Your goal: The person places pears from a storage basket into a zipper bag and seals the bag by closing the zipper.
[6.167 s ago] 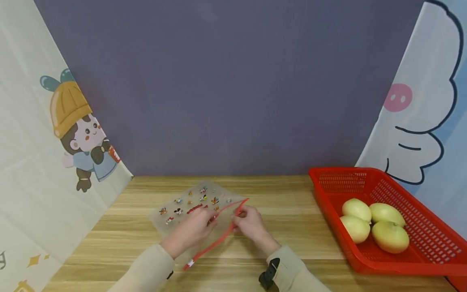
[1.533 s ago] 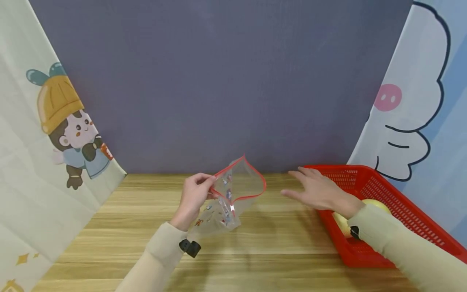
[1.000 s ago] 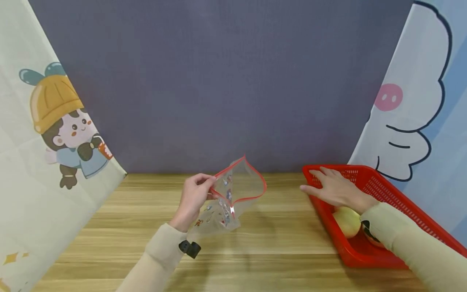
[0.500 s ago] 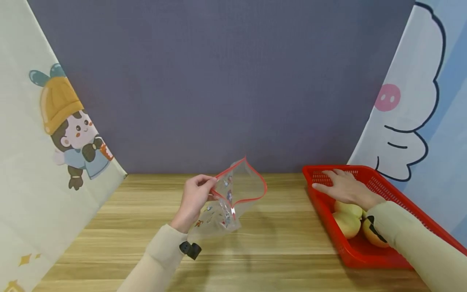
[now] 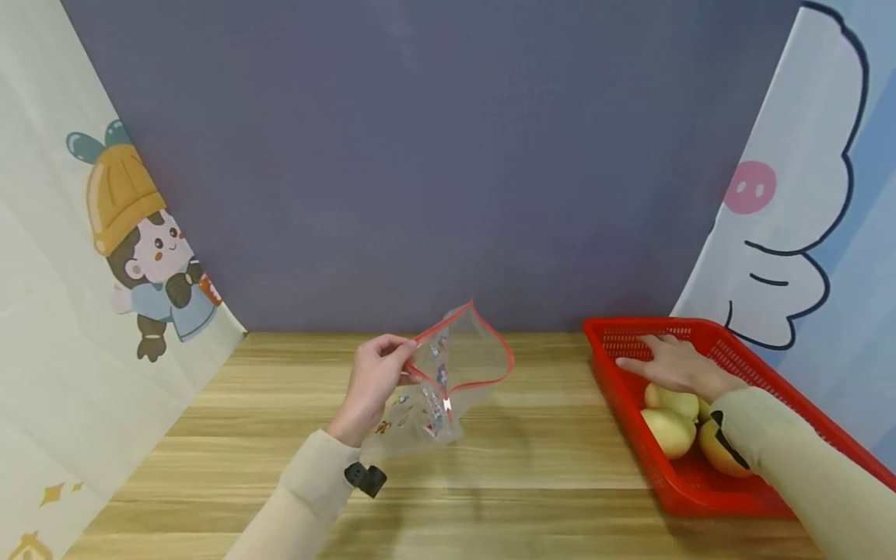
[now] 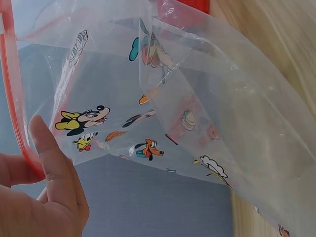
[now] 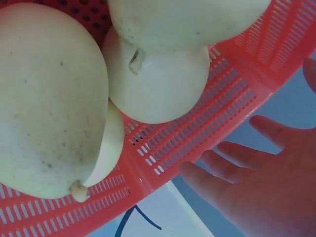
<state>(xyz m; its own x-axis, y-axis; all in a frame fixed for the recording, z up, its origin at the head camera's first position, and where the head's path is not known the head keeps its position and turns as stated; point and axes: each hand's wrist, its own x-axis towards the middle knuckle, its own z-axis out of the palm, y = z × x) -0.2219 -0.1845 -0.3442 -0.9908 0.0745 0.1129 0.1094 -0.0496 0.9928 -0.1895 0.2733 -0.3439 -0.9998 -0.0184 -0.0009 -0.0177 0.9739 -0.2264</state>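
Note:
A clear zip bag (image 5: 423,424) with cartoon prints and a red zip edge stands over the table's middle, its mouth spread wide. My left hand (image 5: 374,381) pinches the left side of that red edge between thumb and fingers. The white slider (image 5: 447,404) hangs at the near corner of the mouth. My right hand (image 5: 675,365) hovers above the red basket (image 5: 728,502), fingers spread and holding nothing. Several pale yellow-green mangoes (image 5: 668,433) lie in the basket below it, partly hidden by my hand and sleeve. In the right wrist view, mango stems (image 7: 80,191) show up close.
The wood-grain table (image 5: 532,482) stretches between bag and basket. A dark grey-blue backdrop (image 5: 448,171) rises along its far edge. Cloth with printed cartoon figures hangs on both sides, the right one close to the basket.
Earlier both hands were at the bag's red edge with the bag lying flat; now its mouth is spread. My right hand has moved right, to over the basket, while the left holds still.

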